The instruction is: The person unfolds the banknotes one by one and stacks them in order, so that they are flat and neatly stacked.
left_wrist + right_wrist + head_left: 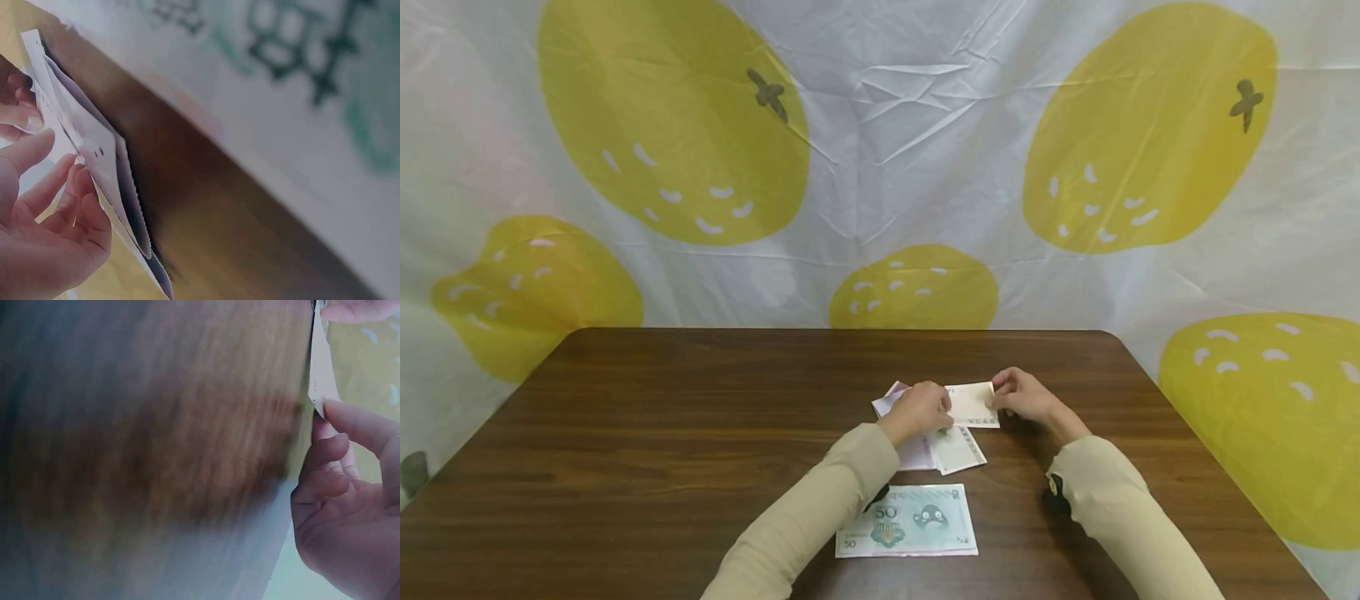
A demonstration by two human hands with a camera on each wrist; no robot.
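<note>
Right of the middle of the table, several play banknotes lie in a loose, fanned pile (917, 454). A pale banknote (972, 403) extends to the right from under my left hand (919, 410). The thumb and curled fingers of that hand are at the note's left part, over the pile. At the note's right end my right hand (1028, 395) pinches its corner between thumb and fingers, also seen on the note (323, 381) in the right wrist view. Nearer me lies a green 50 banknote (932, 521) on a small stack, partly hidden by my left sleeve.
The brown wooden table (625, 450) has rounded far corners. Behind it hangs a white cloth (895, 167) printed with yellow lemons. Both arms wear beige sleeves (1120, 492), with a black band (1057, 497) at the right wrist.
</note>
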